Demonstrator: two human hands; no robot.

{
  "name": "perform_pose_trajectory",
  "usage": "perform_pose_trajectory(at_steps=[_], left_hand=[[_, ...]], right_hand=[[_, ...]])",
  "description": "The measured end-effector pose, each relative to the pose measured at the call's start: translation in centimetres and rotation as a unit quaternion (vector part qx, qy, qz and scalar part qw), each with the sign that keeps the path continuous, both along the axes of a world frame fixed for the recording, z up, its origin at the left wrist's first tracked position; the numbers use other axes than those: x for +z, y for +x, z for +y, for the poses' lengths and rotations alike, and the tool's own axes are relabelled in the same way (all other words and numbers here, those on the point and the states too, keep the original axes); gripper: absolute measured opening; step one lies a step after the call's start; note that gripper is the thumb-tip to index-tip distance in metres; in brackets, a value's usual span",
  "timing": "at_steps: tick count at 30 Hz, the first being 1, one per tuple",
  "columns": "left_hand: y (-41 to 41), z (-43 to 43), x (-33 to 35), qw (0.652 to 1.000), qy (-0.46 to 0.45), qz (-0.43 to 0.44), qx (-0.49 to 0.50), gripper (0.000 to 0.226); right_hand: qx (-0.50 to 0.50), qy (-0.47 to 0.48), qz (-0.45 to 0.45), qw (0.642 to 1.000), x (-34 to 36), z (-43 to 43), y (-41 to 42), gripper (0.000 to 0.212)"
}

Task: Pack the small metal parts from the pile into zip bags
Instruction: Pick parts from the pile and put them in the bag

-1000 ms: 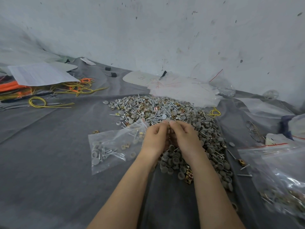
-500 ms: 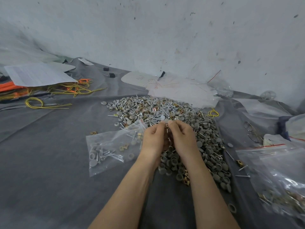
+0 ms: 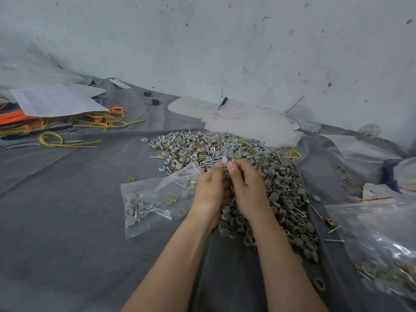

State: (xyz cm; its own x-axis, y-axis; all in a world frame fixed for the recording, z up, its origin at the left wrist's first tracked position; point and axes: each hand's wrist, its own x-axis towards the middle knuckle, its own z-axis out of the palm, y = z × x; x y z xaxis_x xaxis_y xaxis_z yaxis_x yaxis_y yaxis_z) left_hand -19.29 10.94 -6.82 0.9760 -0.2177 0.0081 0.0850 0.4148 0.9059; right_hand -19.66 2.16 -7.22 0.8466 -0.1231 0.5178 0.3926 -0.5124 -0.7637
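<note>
A large pile of small parts, grey caps, screws and brass clips, lies on the grey cloth in the middle. My left hand and my right hand hover together over the pile's near side, fingertips meeting. Between the fingertips they pinch small brass and metal parts. A clear zip bag with a few caps, screws and clips lies flat just left of my left hand, its mouth toward the pile.
Filled zip bags with a red strip lie at the right. A stack of flat clear bags sits behind the pile. Yellow and orange wires and a paper sheet lie far left. A stained wall stands behind.
Both hands have stayed together over the pile, the fingertips shifting slightly around the small parts. The bag and pile have not moved.
</note>
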Motion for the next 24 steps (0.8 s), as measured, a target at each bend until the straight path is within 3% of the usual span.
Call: perform_pose_trajectory(at_steps=[8, 14, 24], left_hand=[[-0.2, 0.04, 0.55, 0.995, -0.066, 0.058, -0.043, 0.066], [-0.17, -0.03, 0.54, 0.995, -0.068, 0.059, -0.047, 0.042], [0.28, 0.21, 0.52, 0.991, -0.085, 0.094, -0.051, 0.046]], right_hand=[[-0.008, 0.025, 0.006, 1.0, -0.04, 0.15, 0.13, 0.023], [-0.075, 0.025, -0.01, 0.997, -0.19, 0.46, 0.16, 0.022], [-0.136, -0.052, -0.087, 0.986, -0.01, 0.71, -0.24, 0.017]])
